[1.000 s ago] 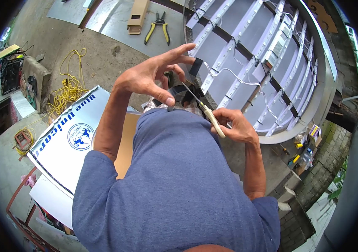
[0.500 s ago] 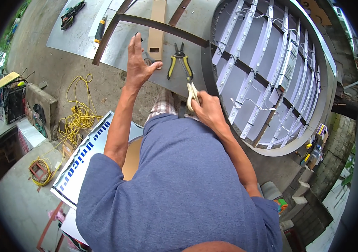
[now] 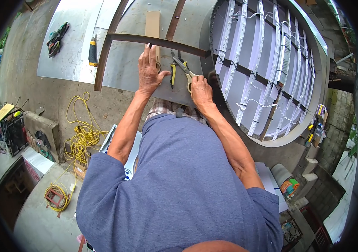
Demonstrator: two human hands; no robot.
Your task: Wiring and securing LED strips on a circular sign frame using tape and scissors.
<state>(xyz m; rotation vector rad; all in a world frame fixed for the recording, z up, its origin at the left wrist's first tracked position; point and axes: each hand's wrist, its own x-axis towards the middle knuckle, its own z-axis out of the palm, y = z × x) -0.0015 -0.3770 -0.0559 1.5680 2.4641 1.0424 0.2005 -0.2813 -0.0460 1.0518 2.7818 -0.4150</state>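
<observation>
My right hand (image 3: 201, 90) grips a pair of scissors (image 3: 180, 63) by the cream handles, its grey blades angled up and to the left. Under them, partly covered, yellow-and-black pliers (image 3: 172, 76) lie on the grey metal sheet (image 3: 124, 71). My left hand (image 3: 148, 74) hovers over the same sheet with fingers raised and thumb out to the side. A small dark spot shows at its fingertips; I cannot make out what it is. Beside that hand are a small tan ring (image 3: 158, 66), partly hidden, and a long cardboard box (image 3: 153, 25).
A large round frame with LED strips (image 3: 263, 71) stands to the right. Brown metal bars (image 3: 158, 40) cross the sheet. A utility knife (image 3: 92, 52) and dark gloves or cloth (image 3: 57, 40) lie at the left. Yellow cord (image 3: 82, 140) is heaped on the ground.
The scissors moved up and left, across the pliers. My left hand shifted right and slightly down, closer to the scissors. The whole view has shifted a little.
</observation>
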